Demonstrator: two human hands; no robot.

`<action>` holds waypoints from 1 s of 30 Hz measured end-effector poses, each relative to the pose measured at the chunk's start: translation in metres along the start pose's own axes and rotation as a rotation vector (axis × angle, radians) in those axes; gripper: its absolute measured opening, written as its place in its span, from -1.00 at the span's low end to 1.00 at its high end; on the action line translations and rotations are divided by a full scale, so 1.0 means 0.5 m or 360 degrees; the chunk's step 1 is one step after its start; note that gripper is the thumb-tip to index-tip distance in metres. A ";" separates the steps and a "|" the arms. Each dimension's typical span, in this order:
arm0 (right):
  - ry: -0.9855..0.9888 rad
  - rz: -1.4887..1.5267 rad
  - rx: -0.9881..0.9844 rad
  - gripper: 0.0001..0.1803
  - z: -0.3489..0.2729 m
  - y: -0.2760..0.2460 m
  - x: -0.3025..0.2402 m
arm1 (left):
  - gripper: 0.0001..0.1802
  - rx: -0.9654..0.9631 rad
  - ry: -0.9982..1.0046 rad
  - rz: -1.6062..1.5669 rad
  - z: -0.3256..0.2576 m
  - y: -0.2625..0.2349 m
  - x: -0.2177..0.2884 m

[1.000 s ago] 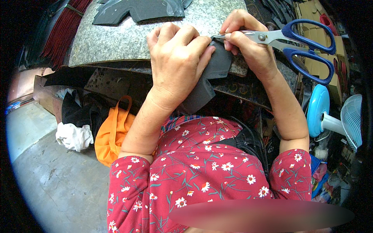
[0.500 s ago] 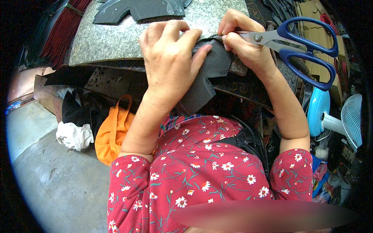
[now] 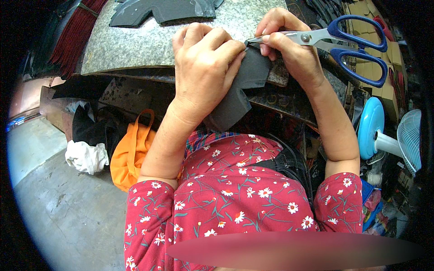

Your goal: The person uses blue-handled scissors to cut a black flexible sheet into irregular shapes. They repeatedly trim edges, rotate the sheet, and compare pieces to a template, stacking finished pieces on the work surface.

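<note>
My left hand (image 3: 205, 67) presses its fingers and thumb together on a dark grey cut piece of sheet material (image 3: 233, 106), which hangs over the near edge of the stone-topped table. My right hand (image 3: 294, 47) grips a pair of scissors (image 3: 312, 37) by the blades, near the pivot. Their blue handles point away to the right. The blade tips touch or nearly touch the piece's upper edge, beside my left fingertips. Part of the piece is covered by my left hand. More dark grey cut pieces (image 3: 181, 11) lie farther back on the tabletop.
The speckled stone tabletop (image 3: 131, 47) spans the far side. A bundle of dark red cords (image 3: 74, 38) hangs at the far left. An orange bag (image 3: 129, 156) and a white crumpled bag (image 3: 87, 157) are at lower left. To the right stand a blue-and-white fan (image 3: 370, 128) and cardboard boxes (image 3: 389, 90).
My left hand has shifted slightly right and its thumb has drawn in. The scissors have tilted, their handles moving a little up and left.
</note>
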State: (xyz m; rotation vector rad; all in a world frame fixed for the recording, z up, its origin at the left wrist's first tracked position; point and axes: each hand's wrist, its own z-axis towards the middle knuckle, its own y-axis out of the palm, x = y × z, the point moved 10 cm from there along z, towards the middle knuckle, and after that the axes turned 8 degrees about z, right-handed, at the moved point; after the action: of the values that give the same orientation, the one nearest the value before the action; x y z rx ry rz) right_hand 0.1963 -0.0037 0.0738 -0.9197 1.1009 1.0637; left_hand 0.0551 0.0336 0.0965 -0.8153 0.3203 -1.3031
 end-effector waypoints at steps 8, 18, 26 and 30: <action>-0.0032 -0.0117 -0.0135 -0.97 0.001 0.017 -0.001 | -0.86 -0.0007 -0.0012 0.0032 -0.006 0.003 -0.002; -0.0081 -0.0274 -0.0198 -0.97 0.005 0.022 0.000 | -0.85 0.0003 -0.0099 -0.0047 -0.012 -0.004 -0.017; 0.0011 -0.0002 -0.0061 -0.97 0.002 0.010 0.002 | -0.86 -0.0020 -0.0025 -0.0007 -0.010 0.000 -0.009; 0.0042 -0.0177 -0.0164 -0.98 0.001 0.019 0.012 | -0.86 -0.0015 -0.0054 -0.0001 -0.013 0.000 -0.011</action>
State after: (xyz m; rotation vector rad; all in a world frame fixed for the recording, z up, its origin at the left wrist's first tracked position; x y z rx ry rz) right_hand 0.1881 0.0005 0.0674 -1.0673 1.0123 1.0263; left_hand 0.0494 0.0362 0.0907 -0.8451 0.2994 -1.2876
